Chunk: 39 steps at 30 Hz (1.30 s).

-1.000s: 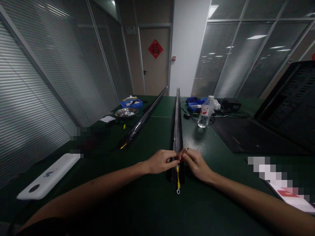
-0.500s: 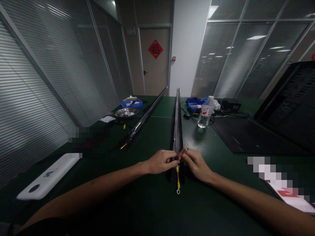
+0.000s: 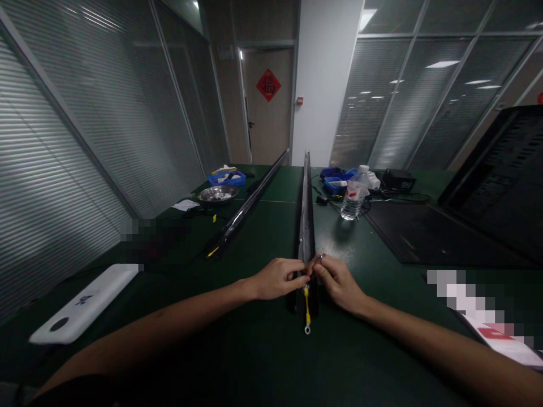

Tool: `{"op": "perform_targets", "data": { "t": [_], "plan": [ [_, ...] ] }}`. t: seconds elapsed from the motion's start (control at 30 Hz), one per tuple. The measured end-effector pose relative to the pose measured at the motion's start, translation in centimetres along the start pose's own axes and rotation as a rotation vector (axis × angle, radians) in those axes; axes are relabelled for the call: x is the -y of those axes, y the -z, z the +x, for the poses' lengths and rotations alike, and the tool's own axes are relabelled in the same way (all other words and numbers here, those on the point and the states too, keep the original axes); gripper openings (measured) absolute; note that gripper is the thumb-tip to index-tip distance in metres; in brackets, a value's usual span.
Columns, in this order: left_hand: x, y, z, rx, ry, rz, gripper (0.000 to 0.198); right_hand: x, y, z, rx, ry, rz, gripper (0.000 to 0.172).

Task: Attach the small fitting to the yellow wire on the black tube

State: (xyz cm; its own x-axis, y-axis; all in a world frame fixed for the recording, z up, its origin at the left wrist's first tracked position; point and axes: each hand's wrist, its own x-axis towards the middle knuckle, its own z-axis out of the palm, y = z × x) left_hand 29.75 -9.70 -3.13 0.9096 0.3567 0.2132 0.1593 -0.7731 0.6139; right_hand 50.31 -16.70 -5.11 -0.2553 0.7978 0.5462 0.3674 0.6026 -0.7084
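Note:
A long black channel rail [image 3: 305, 215] lies on the green table [image 3: 263, 350], running away from me. From its near end hangs a yellow wire with a ring terminal [image 3: 306, 316]. My left hand [image 3: 275, 278] pinches at the rail's left side near that end. My right hand [image 3: 337, 282] is closed at the rail's right side, fingertips holding a small metal piece [image 3: 320, 257] that I cannot name. Both hands' fingertips nearly meet over the rail.
A second black rail [image 3: 246, 209] lies to the left. A white flat device [image 3: 82, 305] sits at the near left. A water bottle [image 3: 353, 195], blue bins [image 3: 335, 180], a metal dish [image 3: 218, 194] and a black panel [image 3: 424, 232] stand farther back.
The hands and the rail have stayed put. The door at the far end of the room has opened a crack.

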Motion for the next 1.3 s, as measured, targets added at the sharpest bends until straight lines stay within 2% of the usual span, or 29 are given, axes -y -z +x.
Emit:
{"op": "perform_targets", "data": {
  "t": [0.43,0.7,1.07,1.3],
  "plan": [
    [0.5,-0.4,0.0,-0.017,0.003,0.014,0.021,0.8,-0.2,-0.1,-0.058,-0.047,-0.071,0.030],
    [0.5,-0.3,0.0,-0.004,0.008,0.002,0.024,1.3,-0.1,0.0,-0.055,-0.004,-0.090,0.029],
    [0.5,-0.3,-0.1,-0.021,-0.002,0.011,0.018,1.3,-0.2,-0.2,-0.091,-0.018,-0.172,0.029],
    [0.4,-0.4,-0.1,-0.014,-0.025,0.010,0.022,1.2,-0.2,-0.4,-0.112,-0.021,-0.186,0.028]
  ]
}}
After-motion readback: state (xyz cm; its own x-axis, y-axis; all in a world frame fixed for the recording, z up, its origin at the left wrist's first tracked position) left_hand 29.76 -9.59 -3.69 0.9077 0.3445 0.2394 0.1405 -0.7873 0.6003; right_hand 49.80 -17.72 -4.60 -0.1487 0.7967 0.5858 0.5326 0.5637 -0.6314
